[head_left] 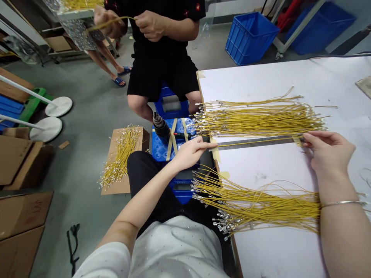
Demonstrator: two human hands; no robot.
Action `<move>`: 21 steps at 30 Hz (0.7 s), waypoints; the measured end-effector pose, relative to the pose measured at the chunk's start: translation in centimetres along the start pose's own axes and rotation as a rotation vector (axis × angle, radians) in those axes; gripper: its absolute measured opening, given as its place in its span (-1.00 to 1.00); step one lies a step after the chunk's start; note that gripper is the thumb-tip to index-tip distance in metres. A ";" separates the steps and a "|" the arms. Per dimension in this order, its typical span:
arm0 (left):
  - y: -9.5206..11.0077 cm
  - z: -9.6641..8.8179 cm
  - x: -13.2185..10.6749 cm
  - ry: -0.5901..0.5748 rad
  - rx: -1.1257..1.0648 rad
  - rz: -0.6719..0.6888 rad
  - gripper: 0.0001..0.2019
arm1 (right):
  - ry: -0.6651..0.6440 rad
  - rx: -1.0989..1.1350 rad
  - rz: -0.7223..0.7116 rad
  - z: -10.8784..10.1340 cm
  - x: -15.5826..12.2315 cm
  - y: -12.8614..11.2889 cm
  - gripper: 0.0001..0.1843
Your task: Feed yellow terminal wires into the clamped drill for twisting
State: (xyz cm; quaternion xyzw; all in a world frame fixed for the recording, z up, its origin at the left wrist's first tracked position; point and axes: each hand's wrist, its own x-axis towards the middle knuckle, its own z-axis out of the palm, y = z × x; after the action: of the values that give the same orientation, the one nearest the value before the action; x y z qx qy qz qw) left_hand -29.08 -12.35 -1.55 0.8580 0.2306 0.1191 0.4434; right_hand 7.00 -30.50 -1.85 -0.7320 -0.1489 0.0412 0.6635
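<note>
My left hand (189, 152) pinches one end of a single yellow wire (255, 143) at the table's left edge. My right hand (329, 150) pinches its other end, so the wire lies stretched along a steel ruler (257, 142) taped to the white table (278, 81). A bundle of yellow wires with metal terminals (261, 117) lies just beyond the ruler. A second such bundle (255, 206) lies nearer to me, partly under my right forearm.
A person in black sits opposite on a blue stool (171, 102), holding yellow wires in both hands. More wires lie on cardboard (121, 154) on the floor. A drill (162, 127) rests on a blue crate. Blue bins (251, 36) stand behind; cardboard boxes (20, 162) stand left.
</note>
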 end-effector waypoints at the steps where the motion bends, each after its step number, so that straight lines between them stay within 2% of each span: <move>1: 0.0 0.0 0.0 -0.005 0.007 0.001 -0.55 | 0.001 0.005 0.002 0.0 0.0 0.0 -0.80; 13: 0.3 -0.2 0.1 -0.026 0.062 -0.007 -0.52 | -0.003 0.018 0.002 0.0 -0.2 -0.2 -0.80; 21: 0.0 0.0 0.1 -0.006 -0.041 -0.006 -0.54 | 0.000 -0.004 0.032 0.1 -0.3 -0.5 -0.80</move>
State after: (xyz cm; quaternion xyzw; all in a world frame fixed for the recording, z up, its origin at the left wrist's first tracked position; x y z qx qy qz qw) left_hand -28.99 -12.28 -1.59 0.8483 0.2294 0.1198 0.4621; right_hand 6.58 -30.45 -1.46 -0.7355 -0.1374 0.0516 0.6614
